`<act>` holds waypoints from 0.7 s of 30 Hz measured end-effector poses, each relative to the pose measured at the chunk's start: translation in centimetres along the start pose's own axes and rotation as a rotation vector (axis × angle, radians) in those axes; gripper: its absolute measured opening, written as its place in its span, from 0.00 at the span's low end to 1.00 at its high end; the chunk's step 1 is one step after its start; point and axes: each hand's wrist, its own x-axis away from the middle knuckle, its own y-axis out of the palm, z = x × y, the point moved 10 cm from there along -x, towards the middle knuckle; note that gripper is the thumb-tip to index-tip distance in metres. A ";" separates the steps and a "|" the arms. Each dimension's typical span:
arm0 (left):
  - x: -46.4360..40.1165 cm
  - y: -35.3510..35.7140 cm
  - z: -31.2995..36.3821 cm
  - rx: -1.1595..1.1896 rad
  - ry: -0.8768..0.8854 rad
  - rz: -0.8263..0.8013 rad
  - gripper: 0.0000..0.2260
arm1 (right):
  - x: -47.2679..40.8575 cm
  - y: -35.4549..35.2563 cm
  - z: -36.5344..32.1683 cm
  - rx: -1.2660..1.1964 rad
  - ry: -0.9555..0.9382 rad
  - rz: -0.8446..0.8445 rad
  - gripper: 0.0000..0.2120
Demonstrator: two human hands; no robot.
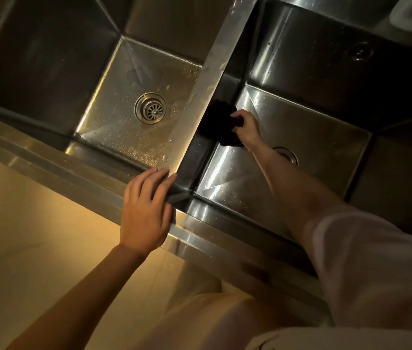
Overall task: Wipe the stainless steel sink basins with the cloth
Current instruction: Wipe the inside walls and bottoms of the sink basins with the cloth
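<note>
Two steel basins lie side by side, parted by a narrow divider (201,89). The right hand (246,125) grips a dark cloth (218,125) against the right basin (313,137) wall beside that divider. The left hand (146,210), fingers flat, rests on the front rim (78,170). The left basin (124,117) shows one drain (150,107).

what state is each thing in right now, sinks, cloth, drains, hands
left basin: wet, water droplets across its floor
left drain: uncovered, strainer showing
right basin: streaked, a few droplets, being wiped
right drain: partly hidden behind the forearm
cloth: dark, bunched, pressed against the right basin's left wall
right hand: gripping the cloth
left hand: flat on the sink's front rim, holding nothing
</note>
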 end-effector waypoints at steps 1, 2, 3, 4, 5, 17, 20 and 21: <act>0.0 0.0 0.0 0.002 -0.004 0.003 0.20 | -0.3 0.3 0.7 0.010 0.024 0.004 0.19; -0.1 0.0 0.0 0.006 -0.007 0.007 0.20 | -0.5 0.4 1.1 0.012 0.043 0.011 0.19; -0.1 -0.1 0.0 0.009 -0.009 0.010 0.20 | -0.6 0.4 1.2 0.013 0.052 0.016 0.19; -0.2 -0.1 0.0 0.010 -0.010 0.012 0.20 | -0.6 0.3 1.1 0.017 0.049 0.023 0.18; -0.2 -0.2 0.0 0.009 -0.011 0.010 0.20 | -0.5 0.0 0.8 0.024 0.033 0.032 0.18; 0.0 0.3 -0.2 -0.001 0.004 0.005 0.20 | 4.3 -8.7 -12.4 -0.214 -0.457 0.188 0.19; -0.1 0.0 -0.1 -0.003 -0.004 0.005 0.20 | 2.4 -7.5 -10.5 -0.160 -0.366 0.152 0.18; -0.1 0.0 0.0 -0.002 -0.005 0.007 0.20 | 1.5 -6.7 -9.3 -0.120 -0.318 0.133 0.18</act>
